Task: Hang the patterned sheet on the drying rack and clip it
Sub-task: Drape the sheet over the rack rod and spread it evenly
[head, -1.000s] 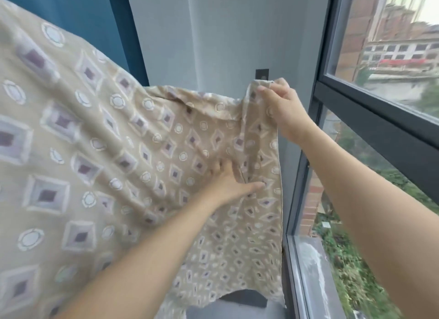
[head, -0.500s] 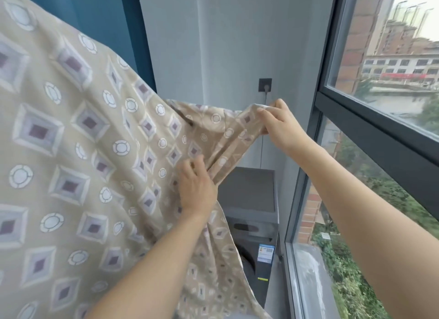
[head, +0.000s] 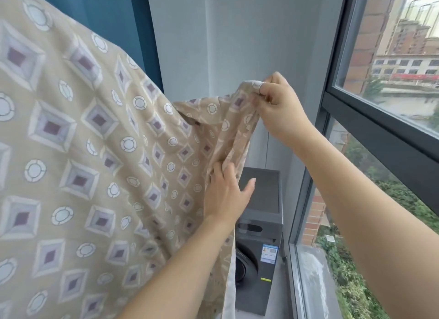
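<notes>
**Far corner lifted, side edge being worked**

Nearest me, my left hand (head: pixel 225 195) lies against the hanging side edge of the patterned sheet (head: pixel 95 152), fingers fairly straight and thumb out to the right; a second ago it was pressed flat lower on the cloth. Farther off, my right hand (head: pixel 278 104) pinches the sheet's far corner, bunched between curled fingers, a little to the right of where it was. The lower edge has drawn left since then, baring a grey washing machine (head: pixel 260 223) by the window (head: pixel 380 119). I judge we are still spreading it; no rack bar or clip shows. The cloth is beige with purple-centred diamonds and white rings, draped high on the left and sagging towards the pinched corner.
</notes>
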A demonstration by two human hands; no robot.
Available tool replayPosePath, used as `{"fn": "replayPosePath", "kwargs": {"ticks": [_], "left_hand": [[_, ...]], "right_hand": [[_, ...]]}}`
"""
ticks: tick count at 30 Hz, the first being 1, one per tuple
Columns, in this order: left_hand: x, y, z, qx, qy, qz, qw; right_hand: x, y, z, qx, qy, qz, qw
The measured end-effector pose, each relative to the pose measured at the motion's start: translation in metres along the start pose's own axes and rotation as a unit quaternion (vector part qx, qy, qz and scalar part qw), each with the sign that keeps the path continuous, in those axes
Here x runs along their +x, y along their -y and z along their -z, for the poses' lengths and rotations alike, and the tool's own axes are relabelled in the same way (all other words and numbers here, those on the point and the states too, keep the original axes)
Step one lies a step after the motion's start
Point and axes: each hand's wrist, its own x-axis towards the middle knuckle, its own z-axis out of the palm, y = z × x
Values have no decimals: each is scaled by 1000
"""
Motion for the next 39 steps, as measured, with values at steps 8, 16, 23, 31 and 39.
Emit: {"fn": "replayPosePath", "kwargs": {"ticks": [8, 16, 23, 31, 39], "left_hand": [[-16, 14, -16, -4, 145, 114, 983], [-49, 34, 0, -25, 235, -7, 972], [-18, 60, 20, 106, 156, 98, 977], [-55, 61, 9, 142, 288, -228, 919], [19, 129, -1, 303, 353, 165, 870]], "right_hand": [[4, -2, 11, 17, -61, -39, 997], [-30, -67, -20, 44, -35, -232, 971], [-17, -35, -12, 64, -38, -139, 988], [-7, -27, 0, 84, -123, -120, 982], [-33, -64, -13, 75, -105, -214, 968]]}}
